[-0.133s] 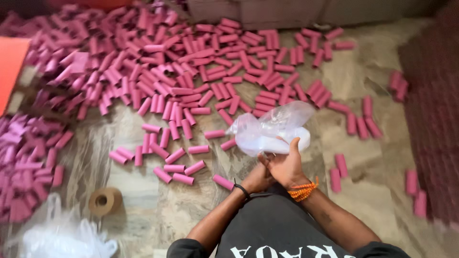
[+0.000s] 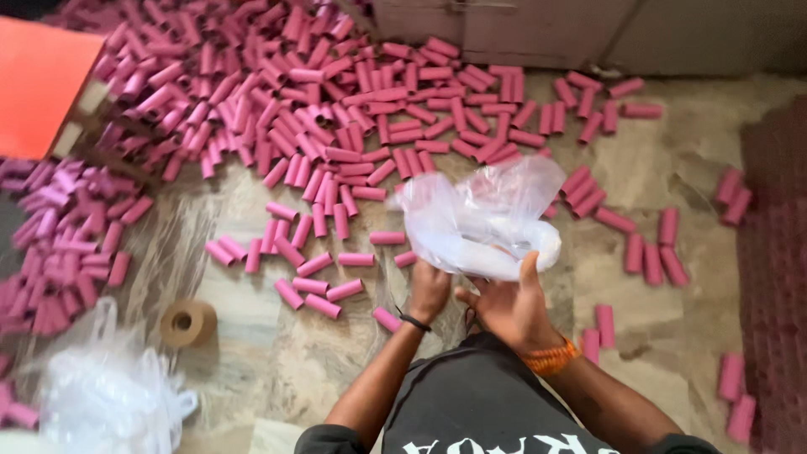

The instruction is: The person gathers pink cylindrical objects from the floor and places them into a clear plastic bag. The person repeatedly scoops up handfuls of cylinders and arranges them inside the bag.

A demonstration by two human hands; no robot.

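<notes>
Two bare hands are holding a crumpled clear plastic bag point(image 2: 483, 219) just above the stone floor point(image 2: 672, 311), near the middle of the scene. The left hand point(image 2: 429, 290) is curling its fingers closed around the bag's lower edge; the right hand point(image 2: 508, 307) is pinching the bag, thumb raised against the plastic. Short pink cardboard tubes point(image 2: 336, 109) are lying scattered far and left. A brown tape roll point(image 2: 187, 323) is resting near left.
</notes>
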